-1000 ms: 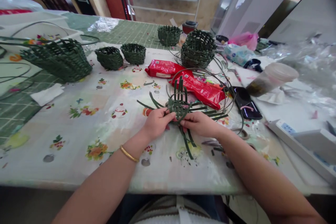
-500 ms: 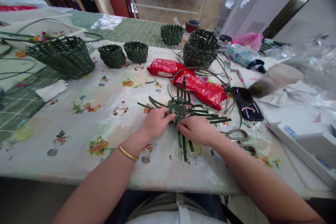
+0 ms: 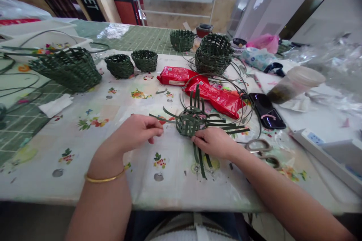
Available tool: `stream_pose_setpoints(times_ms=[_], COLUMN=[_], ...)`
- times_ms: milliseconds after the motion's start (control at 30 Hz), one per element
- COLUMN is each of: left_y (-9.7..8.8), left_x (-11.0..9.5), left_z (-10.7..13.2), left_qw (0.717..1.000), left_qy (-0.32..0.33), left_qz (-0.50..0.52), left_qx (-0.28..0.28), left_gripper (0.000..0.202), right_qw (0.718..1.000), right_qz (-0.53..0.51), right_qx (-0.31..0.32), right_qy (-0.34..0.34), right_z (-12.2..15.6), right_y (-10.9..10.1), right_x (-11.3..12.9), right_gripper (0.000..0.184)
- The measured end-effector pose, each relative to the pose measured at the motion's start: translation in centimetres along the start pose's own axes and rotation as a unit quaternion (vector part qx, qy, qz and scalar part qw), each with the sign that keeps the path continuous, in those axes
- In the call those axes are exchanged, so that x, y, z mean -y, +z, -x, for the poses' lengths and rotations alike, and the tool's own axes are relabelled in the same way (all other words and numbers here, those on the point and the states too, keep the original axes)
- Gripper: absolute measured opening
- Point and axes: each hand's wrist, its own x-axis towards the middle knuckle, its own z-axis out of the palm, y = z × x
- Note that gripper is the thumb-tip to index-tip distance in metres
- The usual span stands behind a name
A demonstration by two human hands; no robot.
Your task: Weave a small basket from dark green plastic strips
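A half-woven dark green basket base (image 3: 190, 123) lies on the flowered tablecloth (image 3: 93, 143), loose strips sticking out on all sides. My right hand (image 3: 213, 142) presses its near edge, fingers closed on the weave. My left hand (image 3: 135, 131) sits to the left of it, fingers curled and pinching the end of one green strip (image 3: 158, 118) that runs to the base. A gold bangle is on my left wrist.
Several finished green baskets (image 3: 69, 68) (image 3: 212, 53) stand at the back. Red packets (image 3: 215, 96), a coil of thin wire, a black phone (image 3: 266, 110), scissors (image 3: 261, 150), a lidded plastic cup (image 3: 294, 84) and a white power strip (image 3: 325, 156) lie to the right.
My left hand has pulled away leftward from the woven base, drawing one strip out. My right hand stays on the base's near edge.
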Motion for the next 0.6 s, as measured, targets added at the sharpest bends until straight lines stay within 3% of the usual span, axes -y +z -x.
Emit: stream_pose_setpoints(times_ms=[67, 100, 200, 333, 467, 600], left_y=[1.0, 1.7, 4.0, 6.0, 6.7, 6.7], left_x=[-0.1, -0.3, -1.1, -1.9, -2.0, -1.8], left_z=[-0.6, -1.0, -1.9, -2.3, -2.6, -3.1], left_qw=[0.995, 0.992, 0.978, 0.962, 0.961, 0.978], left_qy=[0.010, 0.020, 0.069, 0.033, -0.043, -0.057], left_qz=[-0.071, -0.100, -0.195, -0.270, -0.273, -0.199], left_qx=[0.067, 0.070, 0.033, -0.010, -0.002, 0.024], left_gripper=[0.019, 0.023, 0.035, 0.041, 0.049, 0.044], right_qw=[1.000, 1.000, 1.000, 1.000, 1.000, 1.000], right_qz=[-0.003, -0.006, -0.011, -0.007, -0.009, -0.012], right_qx=[0.000, 0.003, 0.012, 0.017, 0.016, 0.022], right_qy=[0.000, 0.002, 0.009, 0.011, 0.010, 0.015], right_z=[0.0, -0.1, -0.2, -0.4, -0.5, -0.5], right_y=[0.1, 0.1, 0.0, -0.2, -0.2, 0.0], right_x=[0.0, 0.1, 0.2, 0.3, 0.2, 0.1], right_gripper=[0.039, 0.039, 0.035, 0.034, 0.034, 0.034])
